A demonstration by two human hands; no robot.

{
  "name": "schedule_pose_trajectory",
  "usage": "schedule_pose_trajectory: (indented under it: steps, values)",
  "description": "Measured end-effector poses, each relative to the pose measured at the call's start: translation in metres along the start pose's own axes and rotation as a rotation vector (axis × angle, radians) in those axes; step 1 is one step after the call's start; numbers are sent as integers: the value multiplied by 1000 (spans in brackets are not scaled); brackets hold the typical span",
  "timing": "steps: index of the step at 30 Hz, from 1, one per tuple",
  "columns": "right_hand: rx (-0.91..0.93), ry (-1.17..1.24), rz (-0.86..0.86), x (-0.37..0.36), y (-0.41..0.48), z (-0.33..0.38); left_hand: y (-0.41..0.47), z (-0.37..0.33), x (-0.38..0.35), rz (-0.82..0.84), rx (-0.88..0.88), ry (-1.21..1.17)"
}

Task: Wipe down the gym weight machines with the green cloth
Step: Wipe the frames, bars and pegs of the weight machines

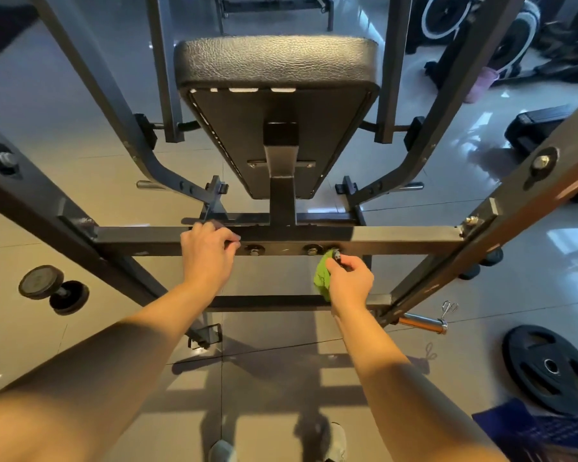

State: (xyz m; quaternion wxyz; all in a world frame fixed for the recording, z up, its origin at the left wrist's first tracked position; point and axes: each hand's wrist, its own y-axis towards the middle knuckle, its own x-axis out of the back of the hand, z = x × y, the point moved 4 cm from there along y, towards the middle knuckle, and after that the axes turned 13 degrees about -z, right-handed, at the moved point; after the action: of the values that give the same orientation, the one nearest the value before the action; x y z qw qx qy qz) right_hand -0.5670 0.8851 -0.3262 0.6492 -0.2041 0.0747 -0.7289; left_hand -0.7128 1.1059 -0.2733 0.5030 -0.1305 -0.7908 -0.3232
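The main danger is at the third bolt head (336, 253), where the crumpled green cloth (322, 274) is pressed. The fabric could catch on the bolt's edge or thread and be pulled out of the hand when the wipe goes on. It would then fall to the glossy grey tiled floor (80, 181) and pick up dirt. A second danger is that a quick pass cleans only the flat face of the grey square-section steel crossbar (404, 239) and leaves the rings around the two round steel bolts (254, 251) untouched. Also the black rubber dumbbell (52, 290) at 9 o'clock and the black round weight plate (548, 368) at 4 o'clock lie near the feet (a side step could meet them).

The right hand (352, 280), at about 5 o'clock from the black padded leather-textured bench (277, 61), has its fingers (344, 261) closed narrowly. Thumb and forefinger pinch the top of the green cloth against the bolt head on the front face of the crossbar. The rest of the cloth hangs in a bunch on the 9 o'clock side of this hand.

The left hand (209, 251), at 9 o'clock from the bolts, carries no cloth. Its fingers (229, 242) are curled over the top edge of the crossbar and grip it, seemingly for support.
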Motion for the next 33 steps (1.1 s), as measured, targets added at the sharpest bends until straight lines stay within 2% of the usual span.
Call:
schedule_pose_trajectory:
  steps: [6, 11, 15, 19, 24, 27, 33]
  values:
    - [9, 123, -26, -34, -62, -4, 9, 22, 4, -6, 0, -17]
    - [-112, 222, -147, -81, -75, -5, 13, 42, 5, -13, -28, -15]
    - [-207, 121, -187, -91, -74, -30, 17, 45, 4, 19, -59, -21]
    - [-380, 192, -234, -93, -71, -30, 20, 45, 4, 42, -76, -39]
    - [-190, 163, -203, -88, -76, -23, 22, 50, 2, 65, -99, -57]
    - [-143, 109, -226, -93, -76, -18, 22, 51, 2, 53, -119, -83]
    - [-281, 12, -278, -83, -73, -26, 23, 51, 3, 50, -130, -86]
